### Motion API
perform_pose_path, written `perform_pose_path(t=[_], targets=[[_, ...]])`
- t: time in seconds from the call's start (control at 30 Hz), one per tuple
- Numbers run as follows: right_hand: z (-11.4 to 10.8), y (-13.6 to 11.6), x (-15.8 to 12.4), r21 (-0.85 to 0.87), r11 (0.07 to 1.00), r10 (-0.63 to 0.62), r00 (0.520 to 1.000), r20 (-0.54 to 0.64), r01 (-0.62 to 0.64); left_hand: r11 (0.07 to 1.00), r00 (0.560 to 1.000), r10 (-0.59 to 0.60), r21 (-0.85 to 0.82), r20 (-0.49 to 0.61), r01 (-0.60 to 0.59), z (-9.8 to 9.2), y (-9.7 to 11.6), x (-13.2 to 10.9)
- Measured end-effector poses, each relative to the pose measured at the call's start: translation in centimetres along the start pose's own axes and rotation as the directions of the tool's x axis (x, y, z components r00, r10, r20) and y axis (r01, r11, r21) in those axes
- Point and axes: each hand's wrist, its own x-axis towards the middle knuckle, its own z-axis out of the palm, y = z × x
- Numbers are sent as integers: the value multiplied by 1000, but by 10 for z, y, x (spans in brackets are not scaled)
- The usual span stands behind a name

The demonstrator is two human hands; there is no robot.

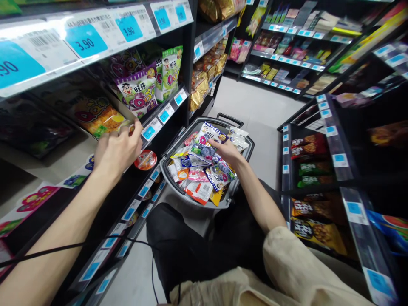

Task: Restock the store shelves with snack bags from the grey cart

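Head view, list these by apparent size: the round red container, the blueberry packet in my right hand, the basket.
1. Basket
2. Held blueberry packet
3. Round red container

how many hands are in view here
2: the left hand beside a yellow-orange packet, and the right hand on a blueberry packet at the basket, its fingers partly hidden. No other hands show.

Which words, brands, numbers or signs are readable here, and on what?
"3.90": blue price tags, upper left.
"90": cut-off tag, left edge.
"旺仔": purple-striped bag, green bag.
"Q": large letter, orange bag.
Too small or blurred: fine print, lower tags, most print on packets in the basket, snack bags at right.
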Motion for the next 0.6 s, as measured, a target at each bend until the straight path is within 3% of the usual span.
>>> perform_pose_path(t=[0.1, 0.37, 0.6], targets=[[6, 0, -1, 103, 994, -30, 999, 35, 27, 1000, 1000, -6, -29, 1, 6, -1, 0, 0], [-1, 5, 2, 10, 999, 47, 996, 71, -47, 992, 998, 25, 125, 56, -32, -17, 6, -2], [-2, 11, 5, 48, 990, 131, 988, 77, -135, 988, 998, 28, 151, 62, -37, -20, 7, -3]])
